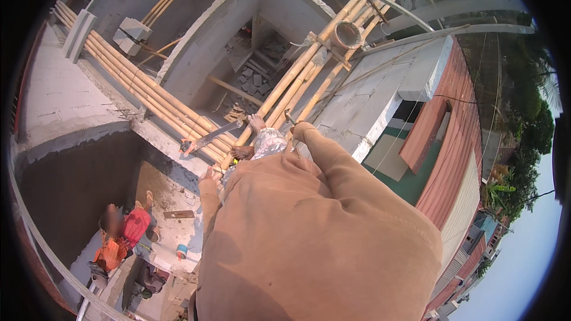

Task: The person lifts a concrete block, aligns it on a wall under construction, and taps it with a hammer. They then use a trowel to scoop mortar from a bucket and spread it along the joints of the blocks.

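Observation:
My left hand (210, 175) is low by the wall edge, beside the near ends of the bamboo poles (160, 104). Its fingers look curled, but what they hold is too small to make out. My right hand (295, 132), partly covered by its brown sleeve, closes around a hammer-like tool (289, 116) with a dark, curved metal end. Between the hands are my bare feet (257, 123), set on bamboo poles (288, 92). A handsaw (208, 138) with an orange handle lies across the poles and wall top, ahead of my left hand.
A person (122, 232) in orange and red is on a lower level at left. Nearby lie a flat board (178, 214) and a blue container (181, 251). A round bucket (346, 34) sits on the far poles. Broken blocks (254, 83) fill a deep room below; red roofing (446, 142) is right.

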Tool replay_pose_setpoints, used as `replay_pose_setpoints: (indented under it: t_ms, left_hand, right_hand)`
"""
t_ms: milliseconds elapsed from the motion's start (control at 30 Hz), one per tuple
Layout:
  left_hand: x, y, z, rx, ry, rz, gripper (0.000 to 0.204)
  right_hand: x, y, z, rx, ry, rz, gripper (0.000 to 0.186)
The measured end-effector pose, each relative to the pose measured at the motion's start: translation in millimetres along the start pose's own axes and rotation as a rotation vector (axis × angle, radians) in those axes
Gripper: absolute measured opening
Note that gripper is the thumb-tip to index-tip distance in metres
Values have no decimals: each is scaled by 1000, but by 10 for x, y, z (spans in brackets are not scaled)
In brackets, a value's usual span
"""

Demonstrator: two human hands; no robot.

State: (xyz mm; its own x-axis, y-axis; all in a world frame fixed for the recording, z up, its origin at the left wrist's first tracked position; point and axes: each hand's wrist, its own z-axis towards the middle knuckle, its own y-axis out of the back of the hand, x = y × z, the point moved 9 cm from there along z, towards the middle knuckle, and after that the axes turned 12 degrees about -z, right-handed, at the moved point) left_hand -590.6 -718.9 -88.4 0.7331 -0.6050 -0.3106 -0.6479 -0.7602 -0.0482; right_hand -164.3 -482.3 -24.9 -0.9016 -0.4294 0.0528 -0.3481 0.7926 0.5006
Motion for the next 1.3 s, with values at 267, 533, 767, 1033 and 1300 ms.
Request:
replay_pose_setpoints:
  t_ms: [267, 533, 767, 1033, 1300]
  left_hand:
    - [-386, 102, -294, -142, -114, 109, 72]
    - [-507, 11, -463, -117, -81, 288, 70]
    - [-755, -32, -688, -127, -88, 394, 68]
    - [-942, -170, -725, -99, -107, 492, 66]
    - [-835, -308, -660, -23, -117, 509, 65]
  right_hand:
    - [10, -77, 326, -5, -72, 290, 34]
    - [-126, 123, 507, -44, -91, 405, 35]
    - [-160, 306, 332, 13, -128, 498, 36]
    - [-32, -27, 341, 2, -64, 397, 35]
    - [-21, -348, 417, 3, -68, 373, 34]
